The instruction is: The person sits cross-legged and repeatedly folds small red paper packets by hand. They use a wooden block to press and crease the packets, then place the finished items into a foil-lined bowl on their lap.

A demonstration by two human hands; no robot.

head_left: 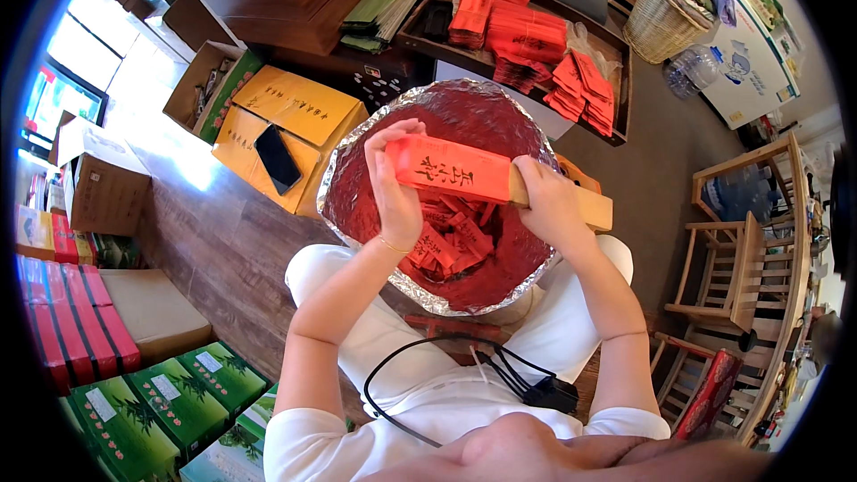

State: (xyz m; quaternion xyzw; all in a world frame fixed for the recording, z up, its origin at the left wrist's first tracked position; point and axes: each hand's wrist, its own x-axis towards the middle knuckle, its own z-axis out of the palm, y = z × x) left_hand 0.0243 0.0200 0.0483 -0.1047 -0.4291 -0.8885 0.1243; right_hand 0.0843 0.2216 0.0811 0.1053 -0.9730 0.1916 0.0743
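A long red paper packet (455,169) with dark writing lies across the middle, above a foil-rimmed bucket (417,293). My left hand (393,192) holds its left end, fingers behind and thumb in front. At the packet's right end, my right hand (549,201) is closed round a pale wooden block (595,211). One part of the block shows at the packet's right end and another sticks out beyond my hand; whether it reaches inside the packet is hidden. Down in the bucket, which has a dark red inside, small red sachets (460,236) lie in a loose heap.
Beyond the bucket, a dark tray (622,103) carries stacks of red packets (527,31). A black phone (278,159) rests on yellow boxes (299,105) to the left. Green boxes (178,402) fill the lower left. Wooden chairs (728,272) stand at right. A black cable (379,375) crosses my lap.
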